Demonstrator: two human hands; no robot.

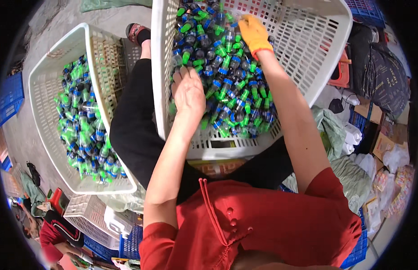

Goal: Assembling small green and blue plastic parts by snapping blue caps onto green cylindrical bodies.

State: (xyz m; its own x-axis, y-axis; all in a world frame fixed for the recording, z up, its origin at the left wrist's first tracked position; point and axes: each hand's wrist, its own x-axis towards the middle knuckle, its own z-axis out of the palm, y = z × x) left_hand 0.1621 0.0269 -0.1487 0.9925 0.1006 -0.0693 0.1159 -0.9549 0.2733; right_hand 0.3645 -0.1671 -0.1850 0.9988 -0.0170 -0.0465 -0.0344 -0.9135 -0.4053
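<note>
Across the upper middle of the head view stands a white slatted basket, placed between the person's knees and heaped with small bottles. These have see-through, darkish bodies, bright green tips and blue bands; they lie loose, pointing every way, with the heap reaching toward the basket's lower wall.

At the left side of the heap, the bare left hand reaches down, its fingers bent among the bottles; whether they grasp any, I cannot tell. Toward the top of the frame, the right hand, in a yellow-orange glove, is at the upper right edge of the heap; it is slightly blurred, and its grip cannot be made out.

On the left of the frame, a 2nd white basket holds more green-tipped bottles with blue bands. At the lower left, another person in red bends near a pale crate.
</note>
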